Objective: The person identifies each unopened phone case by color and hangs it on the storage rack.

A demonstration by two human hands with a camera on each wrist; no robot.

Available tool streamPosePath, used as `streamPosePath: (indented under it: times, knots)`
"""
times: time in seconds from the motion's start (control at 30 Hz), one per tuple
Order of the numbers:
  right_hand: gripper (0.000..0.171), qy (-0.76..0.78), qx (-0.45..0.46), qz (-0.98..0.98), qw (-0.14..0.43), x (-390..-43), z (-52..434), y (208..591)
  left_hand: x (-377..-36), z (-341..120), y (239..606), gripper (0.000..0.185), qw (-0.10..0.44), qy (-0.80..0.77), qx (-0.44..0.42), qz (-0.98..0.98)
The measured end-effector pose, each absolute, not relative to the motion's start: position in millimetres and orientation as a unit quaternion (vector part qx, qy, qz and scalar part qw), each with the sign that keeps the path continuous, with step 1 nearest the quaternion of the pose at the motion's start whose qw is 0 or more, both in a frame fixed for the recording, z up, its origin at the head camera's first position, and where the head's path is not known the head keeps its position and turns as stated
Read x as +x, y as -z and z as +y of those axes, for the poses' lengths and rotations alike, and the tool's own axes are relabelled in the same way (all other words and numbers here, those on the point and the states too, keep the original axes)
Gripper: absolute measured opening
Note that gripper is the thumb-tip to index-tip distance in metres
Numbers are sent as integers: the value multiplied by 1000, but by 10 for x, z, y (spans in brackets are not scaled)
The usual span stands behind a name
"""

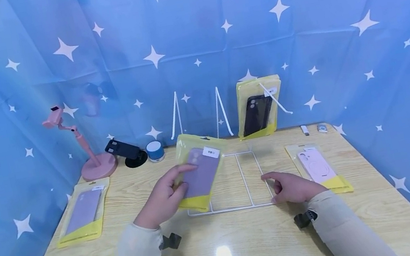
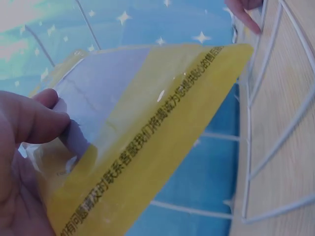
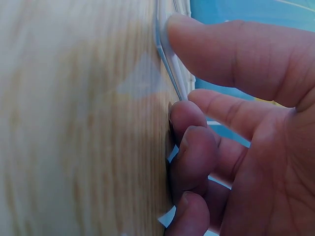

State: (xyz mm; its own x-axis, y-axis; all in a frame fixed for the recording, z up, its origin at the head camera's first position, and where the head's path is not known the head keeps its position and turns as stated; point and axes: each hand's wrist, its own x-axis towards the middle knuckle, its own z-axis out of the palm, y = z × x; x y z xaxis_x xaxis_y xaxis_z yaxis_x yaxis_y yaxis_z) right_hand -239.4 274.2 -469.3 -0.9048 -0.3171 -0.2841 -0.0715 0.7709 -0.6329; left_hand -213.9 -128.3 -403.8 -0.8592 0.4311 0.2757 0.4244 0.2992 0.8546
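Note:
My left hand pinches a yellow-edged clear bag with a purple phone case by its lower left side, thumb in front. The bag is tilted and held over the left part of a white wire rack, hiding some of its base. Up close in the left wrist view, the bag's yellow strip carries printed characters. My right hand holds the base's front right corner, with thumb and index finger at the wire and the other fingers curled. A bagged black phone case hangs on the rack's right hook.
A bagged purple case lies on the left, a bagged pink case on the right. Behind stand a pink stand, a black phone holder and a blue speaker. Two bare hooks rise from the rack.

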Motion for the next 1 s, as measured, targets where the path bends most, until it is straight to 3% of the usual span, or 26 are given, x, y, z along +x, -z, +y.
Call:
streamPosePath:
  times: [0.23,0.43,1.0]
  knots:
    - [74,326,-114,919,192,-2404,2753,4685,-1986,-1136,3872,50,-15,-524,313,792]
    - [73,328,-113,918,189,-2394,2741,4685,-1935,-1039,3792,52,5,-531,340,776]
    - [73,330,-113,918,187,-2394,2755,4685,-2010,-858,3751,49,0,-545,345,764]
